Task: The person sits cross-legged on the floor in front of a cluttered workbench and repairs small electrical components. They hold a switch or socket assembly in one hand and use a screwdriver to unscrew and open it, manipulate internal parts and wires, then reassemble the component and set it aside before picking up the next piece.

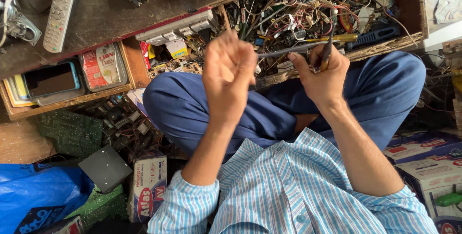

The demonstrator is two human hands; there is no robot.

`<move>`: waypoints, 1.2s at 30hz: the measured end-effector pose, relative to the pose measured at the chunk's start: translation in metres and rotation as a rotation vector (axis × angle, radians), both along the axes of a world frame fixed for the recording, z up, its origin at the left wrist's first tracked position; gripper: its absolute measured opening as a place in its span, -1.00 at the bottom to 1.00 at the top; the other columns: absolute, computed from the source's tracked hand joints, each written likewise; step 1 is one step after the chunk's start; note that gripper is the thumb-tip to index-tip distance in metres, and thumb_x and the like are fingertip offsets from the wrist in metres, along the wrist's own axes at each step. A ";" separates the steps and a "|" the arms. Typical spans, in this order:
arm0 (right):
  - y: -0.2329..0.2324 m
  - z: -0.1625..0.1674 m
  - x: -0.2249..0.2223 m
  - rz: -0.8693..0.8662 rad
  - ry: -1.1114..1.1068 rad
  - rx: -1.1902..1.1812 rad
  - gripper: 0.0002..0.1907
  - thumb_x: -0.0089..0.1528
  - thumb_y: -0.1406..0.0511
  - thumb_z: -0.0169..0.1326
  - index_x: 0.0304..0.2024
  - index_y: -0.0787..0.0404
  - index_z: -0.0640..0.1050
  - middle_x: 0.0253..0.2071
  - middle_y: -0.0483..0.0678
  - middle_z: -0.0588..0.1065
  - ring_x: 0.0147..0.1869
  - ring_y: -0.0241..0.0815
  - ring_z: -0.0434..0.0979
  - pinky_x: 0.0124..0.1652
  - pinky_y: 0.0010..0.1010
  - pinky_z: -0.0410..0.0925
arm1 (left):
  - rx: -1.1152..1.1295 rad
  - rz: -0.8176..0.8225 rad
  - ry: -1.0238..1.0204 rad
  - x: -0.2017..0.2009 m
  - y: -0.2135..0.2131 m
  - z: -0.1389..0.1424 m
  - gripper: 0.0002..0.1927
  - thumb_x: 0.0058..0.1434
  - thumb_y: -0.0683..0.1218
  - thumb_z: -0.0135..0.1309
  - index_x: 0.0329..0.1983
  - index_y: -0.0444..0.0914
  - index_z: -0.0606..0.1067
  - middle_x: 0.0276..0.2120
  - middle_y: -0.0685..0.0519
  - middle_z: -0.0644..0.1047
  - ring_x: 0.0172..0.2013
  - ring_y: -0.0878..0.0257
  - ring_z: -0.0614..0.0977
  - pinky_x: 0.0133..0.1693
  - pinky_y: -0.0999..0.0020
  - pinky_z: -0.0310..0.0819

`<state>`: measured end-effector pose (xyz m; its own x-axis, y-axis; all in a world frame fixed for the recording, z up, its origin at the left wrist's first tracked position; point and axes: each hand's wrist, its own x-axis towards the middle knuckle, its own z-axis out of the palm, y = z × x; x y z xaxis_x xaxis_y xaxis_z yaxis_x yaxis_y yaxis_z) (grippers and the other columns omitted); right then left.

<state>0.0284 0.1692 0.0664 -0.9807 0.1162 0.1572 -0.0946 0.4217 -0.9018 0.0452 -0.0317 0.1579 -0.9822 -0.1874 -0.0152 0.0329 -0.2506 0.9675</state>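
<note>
cluttered repair bench fills the top of the view, its open wooden drawer crammed with tangled wires, loose parts and tools, above the crossed legs of a person in blue trousers sitting on the floor.

right hand sits at centre right, fingers closed in a pinch around a thin dark-tipped tool with an amber handle, most likely a small screwdriver or soldering tool, held upright at about 12 o'clock from the palm. a slim grey metal rod or strip runs from that hand toward 9 o'clock; whether the hand grips it too i cannot tell. left hand is raised just beside it at 9 o'clock, curled into a loose fist with the knuckles toward the camera; whatever it may hold is hidden, so i cannot tell if it is empty.

as a judgement, the step in hand looks like lining up the tool against a small piece held between the two hands, over the lap. the next move would call for steady fine control from the right fingers and a firm brace from the left.

further out: a yellow-handled screwdriver and a blue-handled tool lie in the drawer at 1 o'clock, a white remote control on the bench at 10 o'clock, a green circuit board and cardboard boxes on the floor at 8 o'clock.
</note>
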 end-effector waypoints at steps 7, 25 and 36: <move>-0.002 -0.008 -0.005 -0.026 0.322 0.160 -0.55 0.30 0.43 0.40 -0.38 0.25 0.31 -0.40 -0.06 0.33 -0.43 -0.21 0.30 -0.40 -0.42 0.20 | 0.735 -0.187 -0.292 0.024 0.045 -0.042 -0.75 0.51 -0.18 0.01 0.18 -0.39 0.42 -0.05 -0.13 0.56 -0.15 0.20 0.66 -0.17 0.37 0.59; -0.014 0.012 0.003 -0.073 0.129 -0.005 -0.69 0.33 0.44 0.31 -0.33 0.24 0.39 -0.42 -0.21 0.34 -0.35 -0.41 0.23 -0.34 -0.53 0.16 | 0.451 -0.119 0.042 -0.003 0.055 -0.047 -0.68 0.42 -0.25 0.17 0.21 -0.41 0.49 0.02 -0.11 0.61 -0.01 0.19 0.70 0.06 0.28 0.66; -0.026 0.026 0.042 0.248 -0.515 -0.186 -0.75 0.39 0.31 0.07 0.09 0.26 0.52 -0.32 -0.08 0.47 -0.28 -0.29 0.40 -0.34 -0.39 0.34 | 0.364 0.118 0.113 -0.059 -0.013 -0.050 -0.79 0.52 -0.10 -0.01 0.07 -0.35 0.44 -0.15 -0.11 0.64 -0.14 0.16 0.72 -0.06 0.25 0.71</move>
